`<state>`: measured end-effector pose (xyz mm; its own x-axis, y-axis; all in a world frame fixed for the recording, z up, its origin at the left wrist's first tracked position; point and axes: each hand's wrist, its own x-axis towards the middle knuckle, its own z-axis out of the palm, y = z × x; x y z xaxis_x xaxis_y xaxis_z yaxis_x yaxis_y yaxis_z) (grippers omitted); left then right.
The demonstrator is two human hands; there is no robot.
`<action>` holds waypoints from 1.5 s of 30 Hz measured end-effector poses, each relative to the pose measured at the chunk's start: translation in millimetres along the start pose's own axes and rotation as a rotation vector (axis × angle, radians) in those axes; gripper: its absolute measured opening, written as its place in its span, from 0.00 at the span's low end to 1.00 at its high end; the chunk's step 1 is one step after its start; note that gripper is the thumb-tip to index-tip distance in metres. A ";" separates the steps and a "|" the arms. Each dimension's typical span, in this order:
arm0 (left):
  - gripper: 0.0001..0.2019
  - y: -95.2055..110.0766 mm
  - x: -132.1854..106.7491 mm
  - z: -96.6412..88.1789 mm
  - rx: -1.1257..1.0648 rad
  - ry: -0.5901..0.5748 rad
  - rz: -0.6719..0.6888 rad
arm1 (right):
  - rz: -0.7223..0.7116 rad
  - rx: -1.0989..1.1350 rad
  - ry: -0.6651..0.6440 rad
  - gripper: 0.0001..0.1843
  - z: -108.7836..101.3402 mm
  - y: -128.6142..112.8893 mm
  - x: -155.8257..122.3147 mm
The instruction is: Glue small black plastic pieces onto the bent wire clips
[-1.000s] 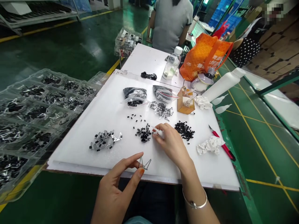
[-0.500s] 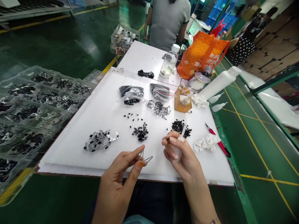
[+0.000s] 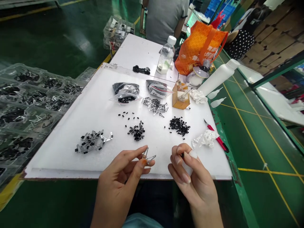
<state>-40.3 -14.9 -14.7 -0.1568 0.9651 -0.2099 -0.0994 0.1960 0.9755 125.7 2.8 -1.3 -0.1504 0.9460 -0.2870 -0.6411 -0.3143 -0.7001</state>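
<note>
Pinched tight between thumb and fingertips, our left hand (image 3: 118,182) holds a small clear part with thin bent metal legs (image 3: 148,157) just above the near edge of the board. Our right hand (image 3: 194,177) curls closely around a small white plastic applicator (image 3: 189,167), mostly covered by the fingers, with a dark speck at its upper end. A narrow gap separates the two hands.

We work over a white foam board (image 3: 57,158) on a long table, and a person in a grey shirt (image 3: 163,22) sits beyond its far end. Past the board's left edge lies a clear plastic tray (image 3: 30,106) of sorted parts. An orange bag (image 3: 199,47) and a large white plastic bottle (image 3: 219,76) stand beyond the far right corner, beside a water bottle (image 3: 166,55).

Open board spreads in front of both hands, widest at the near left. A red craft knife (image 3: 215,136) lies across the right edge, just beside crumpled white tissue (image 3: 205,140). Nearest the right hand sits a heap of tiny black components (image 3: 179,125); a smaller heap (image 3: 137,132) lies nearer the left hand, and a cluster of clear legged parts (image 3: 91,142) sits farther left.
</note>
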 end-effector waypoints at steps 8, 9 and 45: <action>0.07 1.3 -1.3 -0.1 0.071 -0.027 0.037 | 0.006 -0.050 0.055 0.04 0.1 2.2 -6.1; 0.07 1.0 -1.5 -0.2 0.073 -0.022 0.032 | -0.007 -0.070 0.088 0.05 -0.1 2.9 -6.7; 0.06 11.2 -11.1 12.9 0.274 0.014 0.211 | -0.352 -0.451 0.235 0.03 -8.1 21.7 -16.9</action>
<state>-27.0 -21.2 -0.5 -0.1590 0.9873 -0.0006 0.2041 0.0334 0.9784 120.5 -20.7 -16.9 0.2149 0.9725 -0.0893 -0.2335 -0.0376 -0.9716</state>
